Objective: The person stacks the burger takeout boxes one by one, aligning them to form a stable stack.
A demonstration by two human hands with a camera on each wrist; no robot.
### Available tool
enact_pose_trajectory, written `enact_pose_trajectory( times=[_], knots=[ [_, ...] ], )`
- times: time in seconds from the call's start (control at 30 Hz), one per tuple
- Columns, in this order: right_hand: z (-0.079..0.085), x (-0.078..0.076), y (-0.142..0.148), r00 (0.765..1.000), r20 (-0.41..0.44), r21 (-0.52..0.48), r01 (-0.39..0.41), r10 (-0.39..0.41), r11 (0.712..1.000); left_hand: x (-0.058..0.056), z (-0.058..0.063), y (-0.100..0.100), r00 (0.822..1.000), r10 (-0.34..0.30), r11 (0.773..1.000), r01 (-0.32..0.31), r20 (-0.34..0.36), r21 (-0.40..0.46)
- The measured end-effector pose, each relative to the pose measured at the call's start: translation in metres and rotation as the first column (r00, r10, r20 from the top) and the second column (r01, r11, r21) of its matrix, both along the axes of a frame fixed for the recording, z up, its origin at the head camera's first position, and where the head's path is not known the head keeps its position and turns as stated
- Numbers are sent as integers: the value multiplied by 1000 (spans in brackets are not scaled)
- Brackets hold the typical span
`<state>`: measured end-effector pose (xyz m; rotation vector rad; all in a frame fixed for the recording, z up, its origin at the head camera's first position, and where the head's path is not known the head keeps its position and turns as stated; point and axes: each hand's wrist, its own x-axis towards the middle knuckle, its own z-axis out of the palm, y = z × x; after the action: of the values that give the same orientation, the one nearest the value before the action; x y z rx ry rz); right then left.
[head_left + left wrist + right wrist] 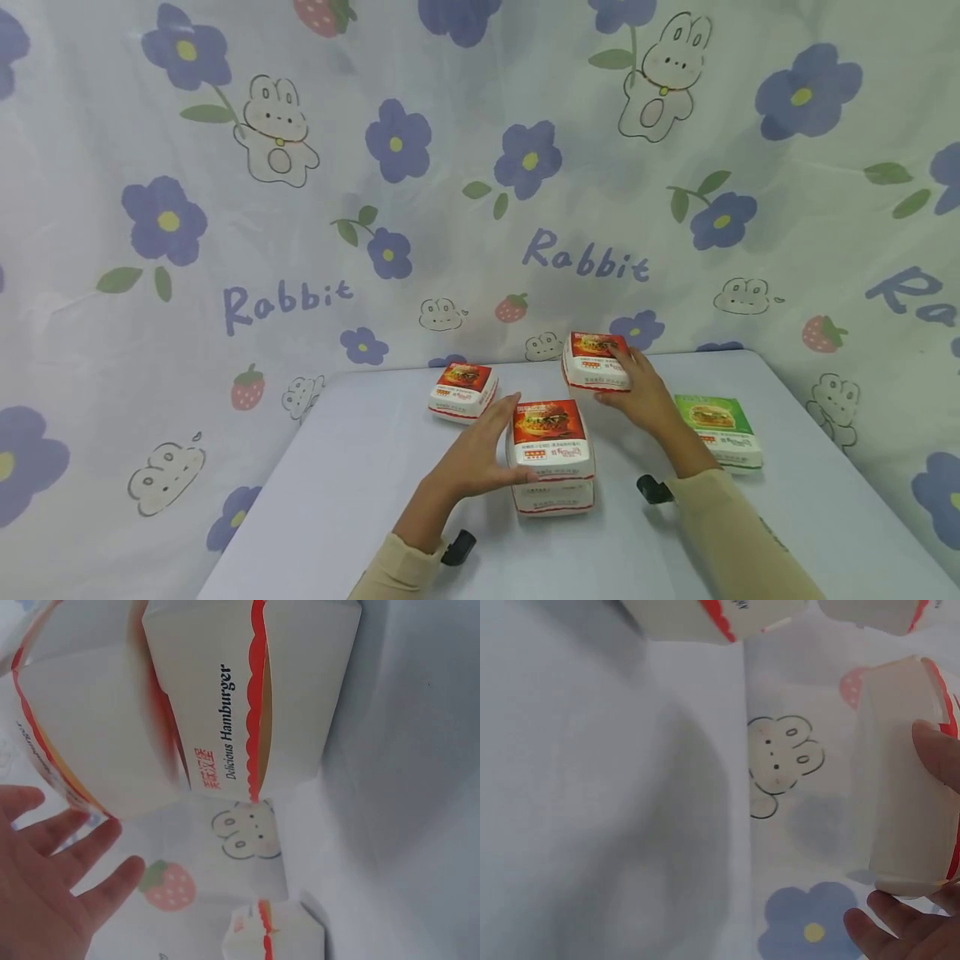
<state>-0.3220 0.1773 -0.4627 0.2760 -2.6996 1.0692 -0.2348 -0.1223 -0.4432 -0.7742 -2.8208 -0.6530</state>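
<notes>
My left hand [470,457] holds the upper hamburger box [550,440] of a two-high stack, thumb at its front and fingers at its back left corner. Below it stands the lower hamburger box [553,498], white with a red scalloped seam. In the left wrist view, the upper box [94,712] leans at an angle over the lower box [247,697], a narrow wedge between them. My right hand [640,395] grips another red-topped hamburger box [597,362], raised above the table toward the back; its thumb and fingers span the box in the right wrist view [907,780].
A red-topped hamburger box [463,392] stands behind the stack on the left. On the right, partly behind my right forearm, lies a green-topped box [718,429]. The white table [337,492] ends at a rabbit-and-flower curtain [450,192].
</notes>
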Motion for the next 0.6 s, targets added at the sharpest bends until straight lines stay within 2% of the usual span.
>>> enact_pose_trajectory(
  times=[0.17,0.37,0.6],
  knots=[
    [15,5,-2,1000,-5,4,4,-4,1000,-1,0,-1,1000,-12,1000,12,-19,11],
    [24,11,-3,1000,6,8,14,-14,1000,-2,0,-2,999,-26,1000,26,-32,1],
    [36,19,-7,1000,-18,9,0,0,1000,-2,3,-1,1000,-1,1000,1,-16,-9]
  ],
)
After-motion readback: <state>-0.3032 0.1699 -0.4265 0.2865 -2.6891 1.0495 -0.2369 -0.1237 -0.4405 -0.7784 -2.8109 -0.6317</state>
